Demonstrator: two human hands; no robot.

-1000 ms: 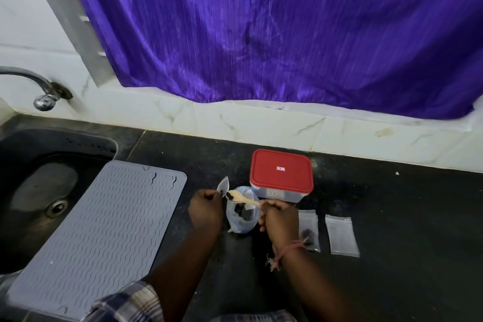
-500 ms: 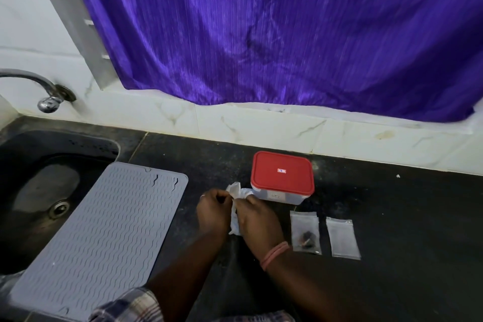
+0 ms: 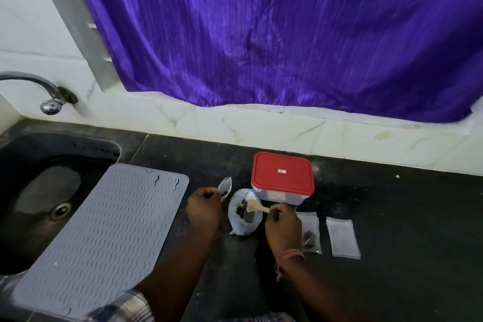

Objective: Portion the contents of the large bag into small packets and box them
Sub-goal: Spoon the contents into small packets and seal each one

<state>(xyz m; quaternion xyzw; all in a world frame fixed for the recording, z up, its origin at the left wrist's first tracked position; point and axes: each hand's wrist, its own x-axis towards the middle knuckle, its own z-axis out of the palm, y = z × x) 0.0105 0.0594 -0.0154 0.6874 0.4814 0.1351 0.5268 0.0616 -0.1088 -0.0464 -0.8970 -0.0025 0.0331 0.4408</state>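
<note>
The big bag (image 3: 244,213) stands open on the dark counter (image 3: 392,217), between the two hands and just near of the red-lidded box (image 3: 282,178). The right hand (image 3: 283,223) pinches the handle of a wooden spoon (image 3: 257,208), whose bowl lies at the bag's mouth; the spoon's long axis runs left to right, handle toward that hand. The left hand (image 3: 205,206), fingers closed, holds a small packet (image 3: 225,189) upright just left of the bag, its mouth pointing up and away. So the packet lies left of the spoon bowl, close by, and the scoop probably has to travel leftward across the bag's rim. Right of the right hand, two more packets lie flat: one (image 3: 310,235) with dark pieces inside, one (image 3: 343,238) apparently empty.
</note>
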